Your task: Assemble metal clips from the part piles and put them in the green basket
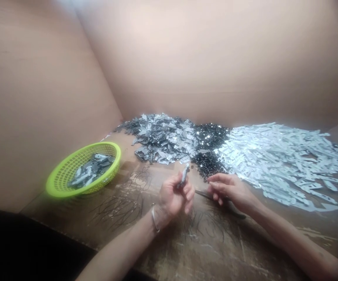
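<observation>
My left hand [176, 193] is closed round a small flat metal part [184, 175], which stands up between thumb and fingers. A metal bangle [154, 218] circles that wrist. To the right, my right hand [227, 187] has its fingers curled with the tips drawn together, just in front of a heap of small black pieces [208, 166]. Whatever its fingertips may pinch is too small to make out. Under this hand a dark, slender tool [236, 211] lies on the table, its middle partly covered.
A yellow-green plastic basket [53, 187] with metal parts inside stands at the left. Behind my hands lies a pile of grey metal plates [165, 136]; long silvery strips [285, 164] spread at the right. Thin dark strands [119, 203] litter the worktop [186, 253]. Brown panels [215, 58] rise behind.
</observation>
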`<state>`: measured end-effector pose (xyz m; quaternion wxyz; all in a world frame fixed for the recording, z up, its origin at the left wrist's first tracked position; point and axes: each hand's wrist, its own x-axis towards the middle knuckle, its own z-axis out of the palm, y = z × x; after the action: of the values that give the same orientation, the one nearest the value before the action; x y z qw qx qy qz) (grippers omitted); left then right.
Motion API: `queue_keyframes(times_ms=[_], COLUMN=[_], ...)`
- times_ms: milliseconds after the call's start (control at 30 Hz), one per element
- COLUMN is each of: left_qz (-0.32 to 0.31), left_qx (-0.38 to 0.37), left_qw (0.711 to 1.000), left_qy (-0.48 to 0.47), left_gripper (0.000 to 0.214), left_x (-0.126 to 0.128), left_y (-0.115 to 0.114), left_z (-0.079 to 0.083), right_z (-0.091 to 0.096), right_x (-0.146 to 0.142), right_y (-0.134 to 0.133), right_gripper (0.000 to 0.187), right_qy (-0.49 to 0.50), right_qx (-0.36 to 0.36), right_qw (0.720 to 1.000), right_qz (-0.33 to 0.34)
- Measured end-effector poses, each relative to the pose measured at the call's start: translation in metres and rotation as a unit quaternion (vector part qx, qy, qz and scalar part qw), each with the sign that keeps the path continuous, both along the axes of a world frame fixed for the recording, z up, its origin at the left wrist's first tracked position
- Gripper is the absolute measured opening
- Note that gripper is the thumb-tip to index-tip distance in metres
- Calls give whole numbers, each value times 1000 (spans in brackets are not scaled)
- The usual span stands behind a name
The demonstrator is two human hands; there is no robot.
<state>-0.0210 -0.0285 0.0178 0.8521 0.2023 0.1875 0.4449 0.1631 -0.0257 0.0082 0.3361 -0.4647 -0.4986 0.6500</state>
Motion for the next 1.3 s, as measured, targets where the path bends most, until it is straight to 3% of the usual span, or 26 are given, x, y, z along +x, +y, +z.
queue_keyframes(times_ms=[200,267,333,400,500,533,600,700,767,867,933,1000,1133,1300], left_qz=[-15,-18,-18,-14,-12,-14,-18,-34,-46,-70,-91,-107,-108,-119], left_qx=[4,3,0,-9,-23,-25,-29,-48,-59,-58,-63,-73,-72,-73], left_qw=[1000,1000,1000,1000,999,999,998,996,993,989,985,981,980,977], left_qy=[11,12,16,22,36,41,50,73,93,121,135,144,152,162], left_gripper=[26,26,25,24,23,23,22,21,20,20,21,20,18,19], left_x=[3,2,1,0,-3,-3,-4,-7,-11,-18,-23,-25,-26,-24], left_y=[0,0,1,2,4,4,5,7,8,12,15,17,18,20], left_z=[-2,-3,-3,-2,0,0,0,1,2,6,9,13,18,18], right_z=[0,3,6,7,4,3,0,-4,-4,1,8,16,29,37], right_x=[0,1,6,14,28,31,35,35,33,32,32,32,28,22], right_y=[0,-2,-5,-9,-16,-17,-17,-15,-13,-12,-12,-11,-9,-8], right_gripper=[28,29,29,25,20,18,15,21,27,32,32,30,23,21], right_qy=[-19,-73,-185,-329,-502,-534,-565,-570,-554,-464,-353,-238,-85,-63], right_qx=[5,24,97,215,334,343,332,271,220,146,93,51,-5,-9], right_qw=[1000,997,976,914,785,758,737,756,788,867,926,967,994,995], right_qz=[8,24,61,101,138,148,166,172,155,111,90,74,68,73])
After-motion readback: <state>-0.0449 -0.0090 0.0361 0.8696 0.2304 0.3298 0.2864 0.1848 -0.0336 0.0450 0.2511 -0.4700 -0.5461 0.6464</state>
